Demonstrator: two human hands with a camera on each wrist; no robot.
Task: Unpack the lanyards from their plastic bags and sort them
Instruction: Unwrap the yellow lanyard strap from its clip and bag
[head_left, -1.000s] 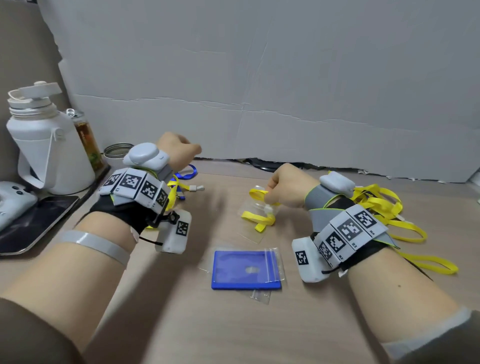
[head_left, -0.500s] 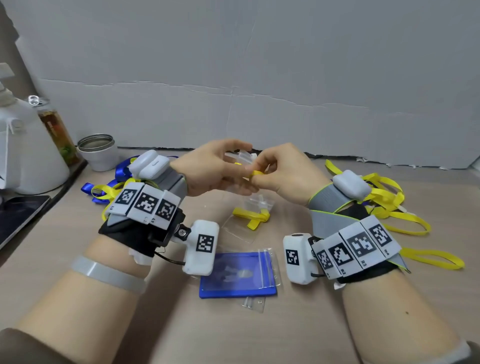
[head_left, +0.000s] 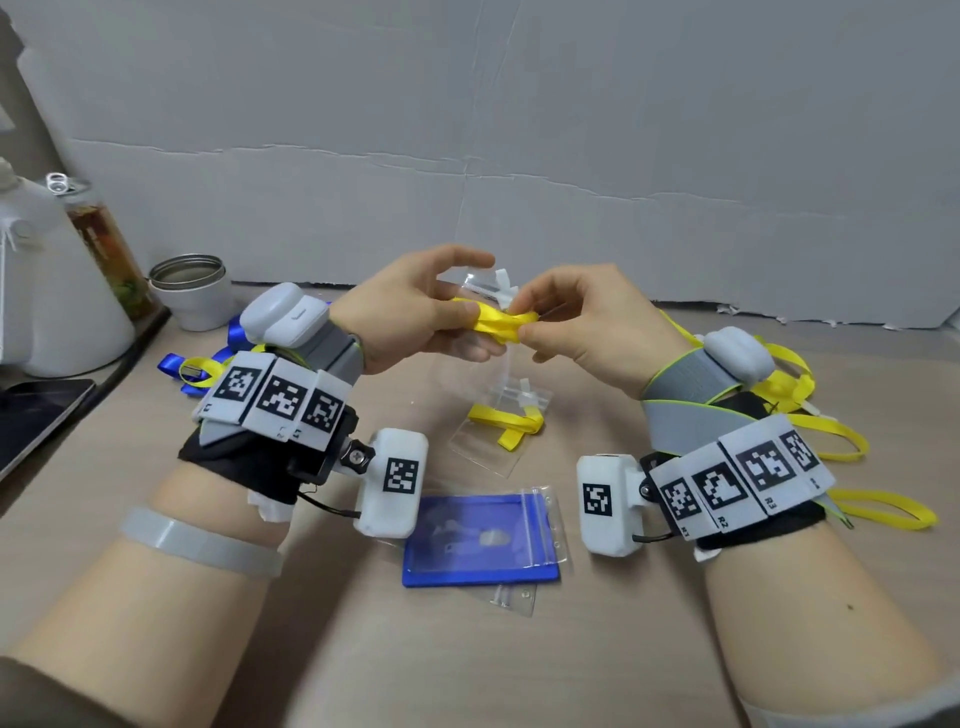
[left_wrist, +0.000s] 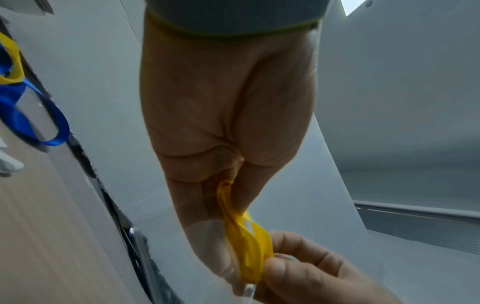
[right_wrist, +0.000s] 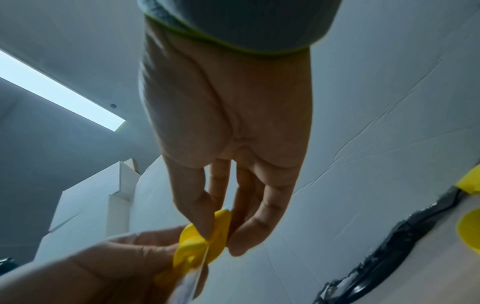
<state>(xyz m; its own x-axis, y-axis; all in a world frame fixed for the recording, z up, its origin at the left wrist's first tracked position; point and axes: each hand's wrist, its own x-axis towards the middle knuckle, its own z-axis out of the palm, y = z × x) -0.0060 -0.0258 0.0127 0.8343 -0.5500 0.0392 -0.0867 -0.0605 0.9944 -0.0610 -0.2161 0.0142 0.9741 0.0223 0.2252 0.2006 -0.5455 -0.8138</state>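
I am partway through unpacking one folded yellow ribbon lanyard (head_left: 497, 322), held up above the light wooden bench (head_left: 363, 649) between both hands. My left hand (head_left: 415, 312) has its fingers and thumb curled round the clear plastic bag (head_left: 475, 291) and the near end of the bundle; my right hand (head_left: 576, 322) pinches the other end between thumb and fingertips (right_wrist: 205, 222). The lanyard looks mostly out of the bag. Next, I judge, my right hand must draw it fully free while my left keeps the bag, then lay it with the loose yellow lanyards (head_left: 789, 384) at my right. Another bagged yellow lanyard (head_left: 506, 423) waits on the bench below.
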